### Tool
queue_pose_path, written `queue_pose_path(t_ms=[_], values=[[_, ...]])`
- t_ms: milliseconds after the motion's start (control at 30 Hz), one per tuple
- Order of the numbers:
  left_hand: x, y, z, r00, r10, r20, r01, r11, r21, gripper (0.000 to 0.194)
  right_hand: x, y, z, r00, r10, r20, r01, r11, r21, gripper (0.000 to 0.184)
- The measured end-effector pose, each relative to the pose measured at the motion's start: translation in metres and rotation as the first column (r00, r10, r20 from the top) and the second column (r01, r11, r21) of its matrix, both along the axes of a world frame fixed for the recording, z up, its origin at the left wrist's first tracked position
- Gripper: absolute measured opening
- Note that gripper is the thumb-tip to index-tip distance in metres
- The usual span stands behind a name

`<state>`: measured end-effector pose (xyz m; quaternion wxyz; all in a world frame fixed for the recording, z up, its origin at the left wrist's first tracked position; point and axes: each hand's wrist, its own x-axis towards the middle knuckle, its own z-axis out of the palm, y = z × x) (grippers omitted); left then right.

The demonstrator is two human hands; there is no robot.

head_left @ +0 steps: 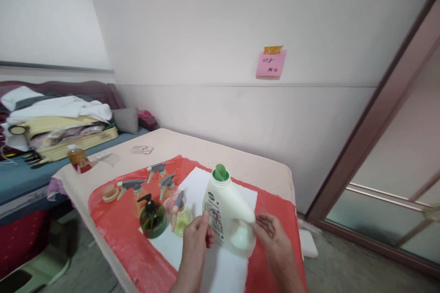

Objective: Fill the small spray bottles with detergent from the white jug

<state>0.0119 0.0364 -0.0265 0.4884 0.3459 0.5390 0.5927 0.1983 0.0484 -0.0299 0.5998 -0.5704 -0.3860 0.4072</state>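
Observation:
A pale green laundry detergent jug stands upright on a white cloth, its spout showing green and no cap on it. My left hand is at the jug's label side, fingers curled in and thumb up; whether it holds anything is hidden. My right hand reaches the handle side with fingers apart, its tips at the jug's corner. Left of the jug are a dark green pump bottle, a yellowish bottle with a pink-and-grey trigger, and several clear spray bottles with grey trigger heads.
A red sheet lies under the cloth on a pale table. A round brush-like item and an amber bottle stand left. A bed with piled clothes is beyond; a pink note hangs on the wall.

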Motion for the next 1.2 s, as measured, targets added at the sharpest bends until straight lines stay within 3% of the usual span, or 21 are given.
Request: queue_pose_path(t_ms=[200,767,867,933,1000,1067,1133,1200], values=[[0.008,-0.002,0.003,0.990,-0.053,-0.129,0.060,0.997,0.049,0.055,0.000,0.004,-0.008,0.998,0.054,0.010,-0.054,0.999,-0.003,0.044],[0.008,0.001,-0.007,0.986,-0.084,-0.147,0.091,0.995,0.041,0.054,0.003,0.003,-0.008,0.988,0.149,0.050,-0.149,0.989,0.003,0.040],[0.006,-0.001,-0.005,0.974,-0.067,-0.218,0.082,0.995,0.064,0.051,0.005,0.004,-0.008,0.985,0.165,0.057,-0.166,0.986,0.002,0.039],[0.003,-0.004,0.001,0.939,0.007,-0.345,0.043,0.990,0.137,0.048,0.006,0.004,-0.008,0.982,0.179,0.060,-0.179,0.984,-0.002,0.038],[-0.004,-0.006,0.009,0.857,0.136,-0.497,0.013,0.959,0.284,0.039,0.007,0.004,-0.007,0.980,0.190,0.062,-0.190,0.982,-0.001,0.038],[-0.015,-0.007,0.017,0.745,0.320,-0.585,0.001,0.876,0.482,0.023,0.007,0.004,-0.007,0.979,0.194,0.063,-0.194,0.981,-0.001,0.037],[-0.027,-0.003,0.024,0.642,0.520,-0.563,-0.059,0.766,0.640,0.011,0.007,0.005,-0.007,0.980,0.190,0.063,-0.190,0.982,-0.004,0.037],[-0.041,0.005,0.027,0.573,0.620,-0.536,-0.169,0.729,0.663,0.020,0.007,0.006,-0.006,0.981,0.186,0.061,-0.186,0.983,-0.008,0.038]])
